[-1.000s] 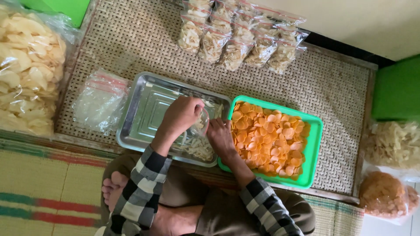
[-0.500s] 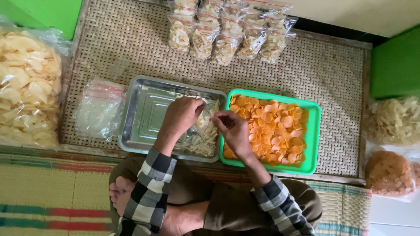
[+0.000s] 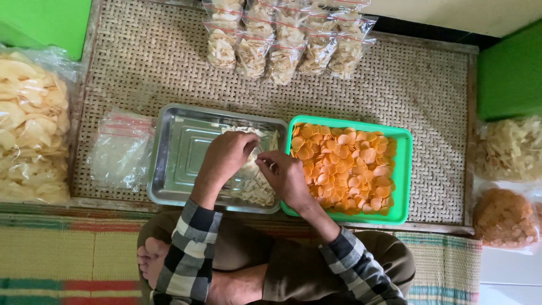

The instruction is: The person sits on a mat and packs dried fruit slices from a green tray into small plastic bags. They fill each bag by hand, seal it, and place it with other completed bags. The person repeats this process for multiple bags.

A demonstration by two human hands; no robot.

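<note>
My left hand (image 3: 226, 158) hovers over the right part of a metal tray (image 3: 180, 152), fingers curled on what looks like a small clear plastic bag (image 3: 254, 183) of pale crackers. My right hand (image 3: 285, 178) comes in from the right, its pinched fingertips meeting the left hand's fingers at the bag's top. What those fingertips hold is hidden. Right beside the metal tray sits a green plastic tray (image 3: 403, 169) filled with round orange crackers (image 3: 344, 166).
Several sealed bags of pale crackers (image 3: 282, 39) lie at the far edge of the woven mat (image 3: 429, 90). A stack of empty clear bags (image 3: 118, 152) lies left of the metal tray. Big sacks of crackers stand at left (image 3: 28, 130) and right (image 3: 508, 181).
My right hand has moved left from the green tray's edge to meet the left hand over the metal tray. The left hand has stayed in place.
</note>
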